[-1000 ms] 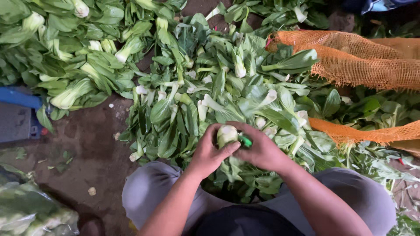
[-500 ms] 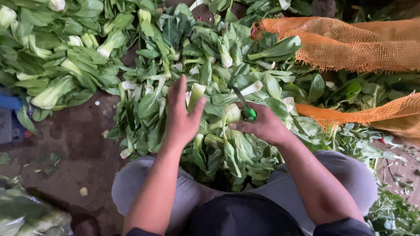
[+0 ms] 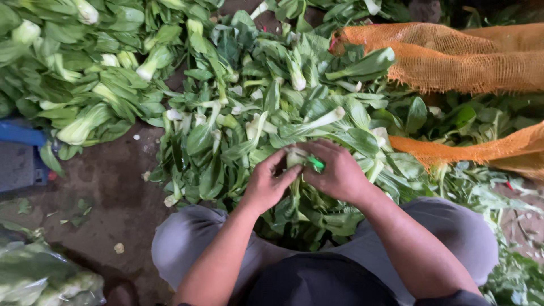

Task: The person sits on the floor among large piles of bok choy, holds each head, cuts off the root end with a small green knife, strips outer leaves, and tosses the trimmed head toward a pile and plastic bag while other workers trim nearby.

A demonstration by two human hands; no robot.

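Greens cover most of the floor (image 3: 107,175): a wide heap of bok choy (image 3: 238,102) lies in front of my knees, a second heap (image 3: 73,85) is at the upper left, and two orange mesh sacks (image 3: 453,56) rest on the leaves at the right. A blue crate (image 3: 22,156) stands at the left edge, and a clear plastic bag with greens (image 3: 39,277) is at the lower left corner.

Both hands meet over the near edge of the big heap, just above my lap. My left hand (image 3: 269,181) is closed around the pale stem base of one bok choy head (image 3: 296,158), the thumb pressing on it. My right hand (image 3: 337,170) is curled over the same head from the other side and grips a small tool with a green handle (image 3: 315,164); I cannot see its blade, it is hidden under the fingers.

To do this step well, I judge that the left hand should hold the head firmly low on the stem, with the fingertips away from the tool. The right hand should work in short controlled strokes away from the left thumb, so only the bad part comes off and the leaves stay together.
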